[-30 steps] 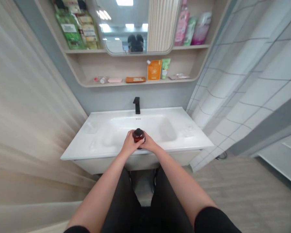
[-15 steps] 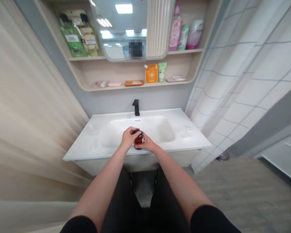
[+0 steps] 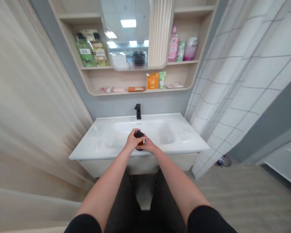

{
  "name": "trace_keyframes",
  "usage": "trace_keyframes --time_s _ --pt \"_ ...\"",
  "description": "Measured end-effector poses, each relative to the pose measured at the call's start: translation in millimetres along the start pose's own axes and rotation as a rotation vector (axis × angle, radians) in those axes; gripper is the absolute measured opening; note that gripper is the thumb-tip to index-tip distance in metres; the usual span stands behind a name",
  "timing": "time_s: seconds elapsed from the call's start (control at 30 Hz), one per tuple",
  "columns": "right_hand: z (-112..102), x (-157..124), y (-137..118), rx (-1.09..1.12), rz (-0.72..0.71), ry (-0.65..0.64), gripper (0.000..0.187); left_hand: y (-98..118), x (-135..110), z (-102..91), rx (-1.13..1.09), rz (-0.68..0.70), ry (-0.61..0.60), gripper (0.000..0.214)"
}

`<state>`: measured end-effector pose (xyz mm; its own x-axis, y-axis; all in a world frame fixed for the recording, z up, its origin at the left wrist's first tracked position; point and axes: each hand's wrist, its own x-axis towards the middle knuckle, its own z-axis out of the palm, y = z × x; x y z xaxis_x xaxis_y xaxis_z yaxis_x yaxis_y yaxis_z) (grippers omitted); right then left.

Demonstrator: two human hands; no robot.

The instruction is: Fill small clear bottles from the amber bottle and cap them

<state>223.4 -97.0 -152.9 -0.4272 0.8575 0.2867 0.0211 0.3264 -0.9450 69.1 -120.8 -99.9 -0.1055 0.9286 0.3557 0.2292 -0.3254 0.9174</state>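
A small dark red jar with a black lid (image 3: pixel 139 139) is held over the front edge of the white sink (image 3: pixel 111 142). My left hand (image 3: pixel 132 141) curls over the jar's lid from the left. My right hand (image 3: pixel 148 147) wraps around the jar's body from the right and below. Both hands are closed on the jar, and most of it is hidden by the fingers.
A black faucet (image 3: pixel 137 111) stands at the back of the basin. Above it hang a mirror (image 3: pixel 126 35) and wooden shelves (image 3: pixel 140 91) with bottles, tubes and an orange pouch (image 3: pixel 152 81). A checked shower curtain (image 3: pixel 232 90) hangs on the right, a beige wall on the left.
My left hand has moved from the jar's side up onto its lid. The view has tilted upward, showing more of the shelves and mirror.
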Motion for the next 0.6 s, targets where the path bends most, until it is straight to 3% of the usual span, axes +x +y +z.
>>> trace_keyframes --time_s 0.2,0.27,0.33,0.43,0.6 --pt "-0.5 -1.7 -2.3 -0.015 -0.011 -0.008 0.091 3.3 0.0 -2.1 -0.035 0.065 0.016 0.070" --pt "-0.2 -3.4 -5.7 -0.031 0.009 0.001 0.089 9.3 1.4 -7.0 -0.058 0.089 -0.036 0.061" --pt "0.1 -4.9 -8.8 -0.033 0.026 0.004 0.090 17.5 3.7 -13.1 -0.041 0.090 -0.092 0.037" --pt "0.2 -5.9 -11.2 -0.036 0.035 0.007 0.091 30.2 8.1 -21.6 0.096 0.117 -0.099 0.022" --pt "-0.2 -5.1 -10.2 -0.058 0.018 0.005 0.087 47.1 12.8 -29.5 0.468 0.238 -0.075 0.020"
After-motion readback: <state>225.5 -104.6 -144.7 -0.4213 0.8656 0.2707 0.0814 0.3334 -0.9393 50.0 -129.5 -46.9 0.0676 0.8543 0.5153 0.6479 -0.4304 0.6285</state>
